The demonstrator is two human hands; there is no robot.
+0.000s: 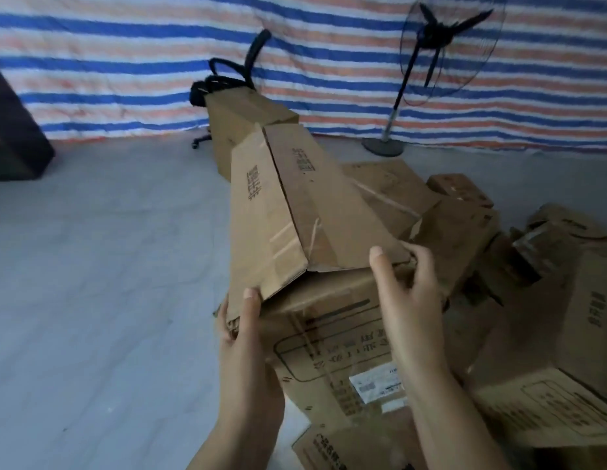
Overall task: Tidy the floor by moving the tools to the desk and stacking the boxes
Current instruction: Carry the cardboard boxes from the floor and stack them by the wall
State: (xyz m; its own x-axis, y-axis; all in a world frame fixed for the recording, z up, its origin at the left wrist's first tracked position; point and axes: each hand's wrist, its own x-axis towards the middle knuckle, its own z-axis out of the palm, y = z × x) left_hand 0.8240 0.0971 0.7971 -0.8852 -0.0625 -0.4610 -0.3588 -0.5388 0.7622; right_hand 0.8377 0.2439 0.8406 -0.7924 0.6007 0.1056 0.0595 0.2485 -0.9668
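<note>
Both forearms reach forward, the left hand [242,329] gripping the near left corner and the right hand [402,286] the near right edge of a long cardboard box [288,205] resting atop a larger printed box [332,347].

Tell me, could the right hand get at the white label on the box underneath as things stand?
Probably yes, once it lets go. The white label lies uncovered on the lower box, just below the right hand, which is now gripping the upper box along with the left hand.
</note>
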